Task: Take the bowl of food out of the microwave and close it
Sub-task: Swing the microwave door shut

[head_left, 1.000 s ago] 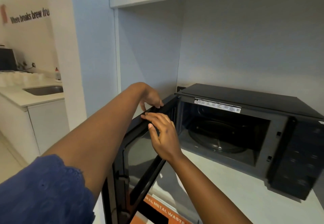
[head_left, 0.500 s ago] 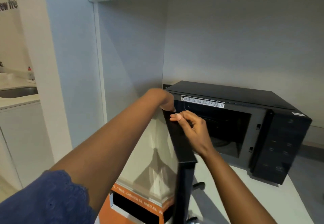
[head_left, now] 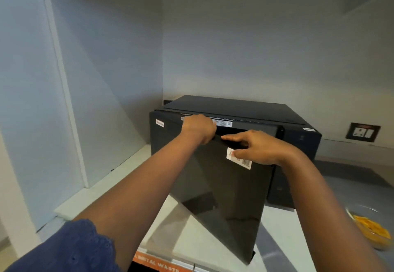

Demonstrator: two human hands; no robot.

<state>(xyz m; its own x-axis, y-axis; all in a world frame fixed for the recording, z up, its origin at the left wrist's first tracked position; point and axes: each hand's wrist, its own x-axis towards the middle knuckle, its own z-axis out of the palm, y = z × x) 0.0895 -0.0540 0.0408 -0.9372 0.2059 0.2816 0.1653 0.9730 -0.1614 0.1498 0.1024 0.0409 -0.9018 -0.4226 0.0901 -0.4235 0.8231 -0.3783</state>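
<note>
A black microwave (head_left: 245, 106) stands on a white counter (head_left: 102, 184) inside a wall niche. Its dark glass door (head_left: 223, 197) hangs partly open, swung most of the way toward the front. My left hand (head_left: 198, 127) curls over the door's top edge. My right hand (head_left: 255, 147) lies flat on the door's outer face near the top, over a white sticker (head_left: 245, 162). A clear bowl of yellow food (head_left: 372, 229) sits on the counter at the lower right, blurred, apart from both hands.
A wall socket (head_left: 362, 132) sits on the back wall to the right of the microwave. The niche's side wall (head_left: 96, 80) rises close on the left. An orange waste label (head_left: 157, 264) shows below the counter's front edge.
The door has swung from wide open toward the microwave's front, both hands riding its top edge. My view has turned right, and the bowl has come into sight.
</note>
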